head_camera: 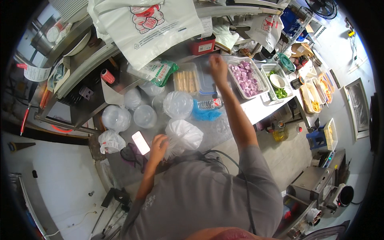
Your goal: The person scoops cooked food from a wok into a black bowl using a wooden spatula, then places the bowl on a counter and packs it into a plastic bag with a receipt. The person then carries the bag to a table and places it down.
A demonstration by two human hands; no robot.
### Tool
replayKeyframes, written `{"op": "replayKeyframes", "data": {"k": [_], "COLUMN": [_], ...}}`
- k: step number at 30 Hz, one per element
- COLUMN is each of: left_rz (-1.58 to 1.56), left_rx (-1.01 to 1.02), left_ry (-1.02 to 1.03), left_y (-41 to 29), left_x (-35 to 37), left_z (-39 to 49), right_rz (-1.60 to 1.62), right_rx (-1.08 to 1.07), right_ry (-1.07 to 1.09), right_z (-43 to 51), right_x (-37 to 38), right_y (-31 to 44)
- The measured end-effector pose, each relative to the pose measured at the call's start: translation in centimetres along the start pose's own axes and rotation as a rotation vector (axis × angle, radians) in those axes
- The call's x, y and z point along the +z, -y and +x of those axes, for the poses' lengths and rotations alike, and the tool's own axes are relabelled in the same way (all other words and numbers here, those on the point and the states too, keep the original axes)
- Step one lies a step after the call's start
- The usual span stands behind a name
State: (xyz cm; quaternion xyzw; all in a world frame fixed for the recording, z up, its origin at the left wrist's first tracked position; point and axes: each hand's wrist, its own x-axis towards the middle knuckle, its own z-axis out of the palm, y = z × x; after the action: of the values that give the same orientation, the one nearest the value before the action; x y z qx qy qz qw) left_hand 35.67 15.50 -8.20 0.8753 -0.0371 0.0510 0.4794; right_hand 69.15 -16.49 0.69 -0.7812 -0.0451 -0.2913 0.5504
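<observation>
My left hand (pixel 159 145) is at the near edge of the steel table, between a lit phone (pixel 140 142) and a tied white plastic bag (pixel 185 134). Its fingers are bent beside the bag's gathered part; whether they grip it is unclear. My right hand (pixel 218 65) reaches to the back of the table, blurred, with curled fingers, over a blue-rimmed clear plastic lid or box (pixel 207 81). Left of that lid is a clear box of wooden sticks (pixel 185 78); to the right is a white basket of chopped purple onion (pixel 245 78). Whether the right hand holds something small cannot be told.
Clear plastic bowls (pixel 145 116), bagged tubs (pixel 178 105) and a blue plastic bag (pixel 207 113) crowd the table's middle. A large white carrier bag (pixel 156 30) hangs from the shelf above. A basket with chopped greens (pixel 281 93) stands at the right.
</observation>
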Motion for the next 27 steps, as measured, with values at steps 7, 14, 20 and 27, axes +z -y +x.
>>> {"op": "replayKeyframes", "data": {"k": [7,14,20,27], "left_rz": [-0.068,-0.76,-1.266,-0.537], "left_rx": [-0.189,-0.207,-0.211,0.003], "left_ry": [0.057,-0.162,-0.306,-0.77], "left_y": [0.3,-3.4,-5.0,0.1], "left_x": [0.3,-4.3,-10.3,-22.6], "left_z": [0.7,3.6,7.2,15.2], "right_rz": [0.039,0.603,0.551,0.064], "right_rx": [-0.133,0.353,0.136,-0.331], "right_ry": [0.019,0.48,1.038,0.377], "right_z": [13.2,-12.3,-22.5,-12.6], "right_x": [0.4,4.6,14.9,31.1], "right_y": [3.4,10.1,15.9,21.5]}}
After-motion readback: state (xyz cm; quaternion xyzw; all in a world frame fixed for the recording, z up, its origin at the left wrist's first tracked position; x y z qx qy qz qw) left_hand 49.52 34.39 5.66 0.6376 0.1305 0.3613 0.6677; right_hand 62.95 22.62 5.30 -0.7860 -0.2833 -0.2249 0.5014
